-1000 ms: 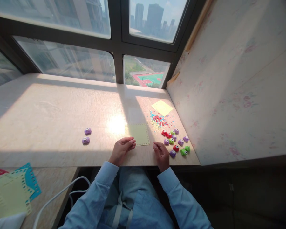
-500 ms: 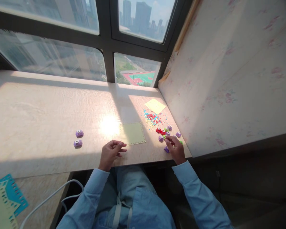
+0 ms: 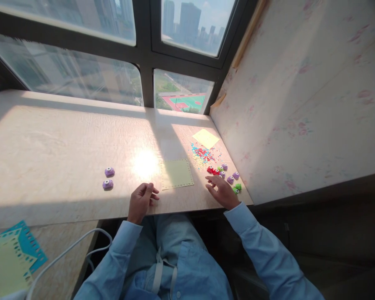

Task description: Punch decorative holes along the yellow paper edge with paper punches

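Note:
My left hand (image 3: 140, 203) rests near the table's front edge, fingers loosely bent and apart, with nothing visible in them. To its right lies a pale yellow card (image 3: 177, 174) with small holes along its edges. My right hand (image 3: 221, 191) is right of the card, thumb and forefinger apart, pointing left. It hides the spot beneath it, so anything under the palm cannot be seen. Around it sit small craft punches: a red punch (image 3: 210, 169), a purple punch (image 3: 230, 180), a green punch (image 3: 238, 186) and several others. Two more, an upper purple punch (image 3: 109, 171) and a lower purple punch (image 3: 107, 184), stand far left.
Red, blue and yellow paper bits (image 3: 203, 154) are scattered behind the punches, near a yellow sheet (image 3: 205, 138). Blue punched paper (image 3: 34, 246) and a white cable (image 3: 68, 241) lie at lower left. A wall (image 3: 293, 125) bounds the right side; a window (image 3: 184, 89) stands behind.
My right hand has moved left and its fingers have spread from a pinch. Two purple punches by it are now hidden. My left hand has shifted slightly left. The view has turned slightly.

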Demonstrator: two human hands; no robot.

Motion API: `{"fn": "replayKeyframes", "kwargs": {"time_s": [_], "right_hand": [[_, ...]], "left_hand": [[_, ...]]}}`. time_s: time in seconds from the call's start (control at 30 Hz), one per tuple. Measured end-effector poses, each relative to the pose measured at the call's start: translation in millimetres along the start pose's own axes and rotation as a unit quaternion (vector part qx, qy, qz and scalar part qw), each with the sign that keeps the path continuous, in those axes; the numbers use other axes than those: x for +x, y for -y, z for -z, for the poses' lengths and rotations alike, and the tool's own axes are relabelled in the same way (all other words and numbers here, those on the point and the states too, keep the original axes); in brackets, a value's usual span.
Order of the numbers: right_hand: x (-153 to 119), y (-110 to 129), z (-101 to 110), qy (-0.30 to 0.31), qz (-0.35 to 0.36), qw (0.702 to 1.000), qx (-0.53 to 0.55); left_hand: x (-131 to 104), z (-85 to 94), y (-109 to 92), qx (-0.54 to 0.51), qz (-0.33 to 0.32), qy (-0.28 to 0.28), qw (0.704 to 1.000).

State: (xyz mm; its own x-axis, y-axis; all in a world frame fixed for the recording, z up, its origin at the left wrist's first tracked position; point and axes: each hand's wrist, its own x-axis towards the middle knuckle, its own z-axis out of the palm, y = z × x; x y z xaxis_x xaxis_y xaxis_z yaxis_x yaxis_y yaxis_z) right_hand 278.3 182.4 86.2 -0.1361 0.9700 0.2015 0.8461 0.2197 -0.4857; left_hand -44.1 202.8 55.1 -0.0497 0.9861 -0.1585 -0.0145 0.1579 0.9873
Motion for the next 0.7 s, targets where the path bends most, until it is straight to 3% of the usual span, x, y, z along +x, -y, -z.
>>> {"fn": "replayKeyframes", "kwargs": {"time_s": [0.17, 0.37, 0.57, 0.7], "right_hand": [[16, 35, -26, 0.103, -0.095, 0.989, -0.051], [46, 69, -43, 0.135, -0.246, 0.946, -0.160], [59, 72, -47, 0.171, -0.274, 0.935, -0.149], [58, 63, -49, 0.147, -0.265, 0.944, -0.128]], "left_hand": [[4, 4.0, 8, 0.006, 0.003, 0.019, 1.000], [3, 1.8, 16, 0.007, -0.055, 0.026, 0.998], [1, 0.4, 21, 0.048, -0.119, 0.018, 0.992], [0, 2.1, 24, 0.059, -0.143, 0.010, 0.988]]}}
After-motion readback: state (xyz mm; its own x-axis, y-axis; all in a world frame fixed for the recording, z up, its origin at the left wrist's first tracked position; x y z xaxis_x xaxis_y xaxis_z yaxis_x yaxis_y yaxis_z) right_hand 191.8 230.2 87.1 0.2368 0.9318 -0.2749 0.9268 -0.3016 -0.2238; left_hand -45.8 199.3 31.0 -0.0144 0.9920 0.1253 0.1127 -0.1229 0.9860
